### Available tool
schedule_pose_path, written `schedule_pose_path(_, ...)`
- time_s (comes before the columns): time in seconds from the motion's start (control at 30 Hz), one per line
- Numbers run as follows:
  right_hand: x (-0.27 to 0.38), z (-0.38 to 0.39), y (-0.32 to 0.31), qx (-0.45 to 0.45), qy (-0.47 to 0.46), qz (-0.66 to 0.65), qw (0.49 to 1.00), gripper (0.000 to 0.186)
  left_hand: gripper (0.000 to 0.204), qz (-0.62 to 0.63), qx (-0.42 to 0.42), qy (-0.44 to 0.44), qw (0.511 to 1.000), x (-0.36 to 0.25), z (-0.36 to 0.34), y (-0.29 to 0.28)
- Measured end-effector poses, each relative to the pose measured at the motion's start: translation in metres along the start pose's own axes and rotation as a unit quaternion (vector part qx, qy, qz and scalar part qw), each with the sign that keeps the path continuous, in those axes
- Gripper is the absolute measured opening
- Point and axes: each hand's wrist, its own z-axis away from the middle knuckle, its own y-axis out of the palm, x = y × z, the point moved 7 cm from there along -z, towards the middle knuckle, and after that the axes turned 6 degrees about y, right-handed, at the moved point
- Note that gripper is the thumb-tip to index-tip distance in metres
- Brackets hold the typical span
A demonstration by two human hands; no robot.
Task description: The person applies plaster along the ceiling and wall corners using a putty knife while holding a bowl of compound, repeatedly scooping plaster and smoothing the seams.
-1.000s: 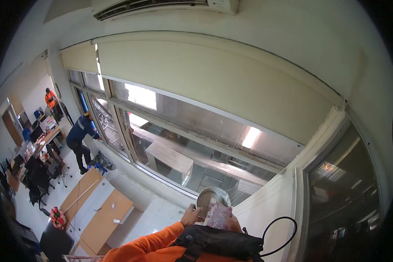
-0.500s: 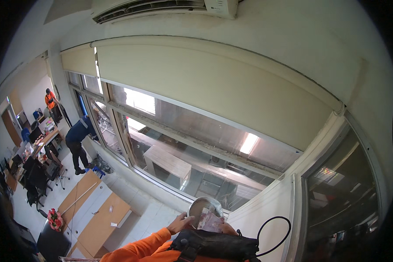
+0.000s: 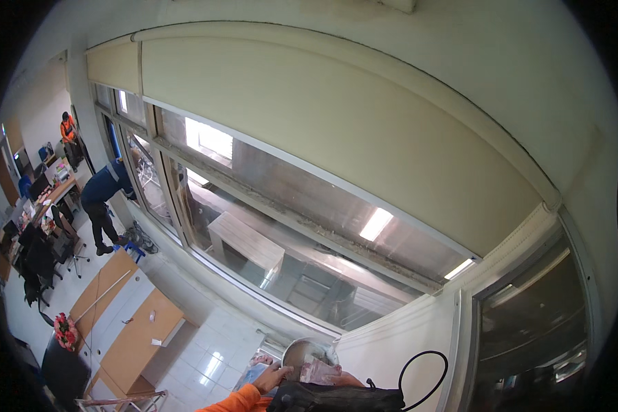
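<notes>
A round, whitish bucket (image 3: 331, 351) with a brownish inside is close to my body, at the lower middle. My left hand (image 3: 273, 378) is closed on its left rim. Over the bucket's right part lies a crumpled pinkish-white cloth (image 3: 318, 371). My right hand (image 3: 346, 379) is at the cloth's right edge and seems to hold it, but most of its fingers are hidden. A black bag (image 3: 336, 398) strapped in front of me covers part of both hands, and a black cable loop (image 3: 424, 374) sticks out at its right.
A window (image 3: 288, 275) under a cream roller blind (image 3: 309, 130) runs ahead, with a glass door (image 3: 529, 329) at right. A wooden desk (image 3: 133, 343) and a metal frame (image 3: 120, 400) are at left. A person in blue (image 3: 106, 196) bends at the window; another in orange (image 3: 68, 130) stands farther back.
The view has tilted down and shifted, so the air conditioner has mostly left it. Items on the floor left of the bucket now show. Both hands keep their places at the bucket and cloth.
</notes>
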Motion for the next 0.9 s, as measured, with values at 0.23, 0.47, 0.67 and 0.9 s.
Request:
schedule_pose_path(0.23, 0.015, -0.02, -0.013, 0.051, -0.004, 0.026, 0.998, 0.044, 0.044, -0.008, -0.039, 0.044, 0.998, -0.03, 0.009, 0.009)
schedule_pose_path(0.47, 0.105, 0.039, -0.002, 0.215, -0.004, -0.058, 0.975, 0.048, 0.042, 0.217, -0.072, 0.014, 0.973, -0.043, 0.011, 0.017)
schedule_pose_path(0.67, 0.207, 0.104, 0.04, -0.073, -0.347, 0.457, 0.816, 0.061, 0.047, 0.244, -0.086, 0.117, 0.959, -0.061, 0.004, 0.025)
schedule_pose_path(0.9, 0.303, 0.058, -0.008, -0.1, -0.271, 0.539, 0.791, 0.05, 0.043, 0.199, -0.137, 0.223, 0.944, -0.089, 0.007, -0.001)
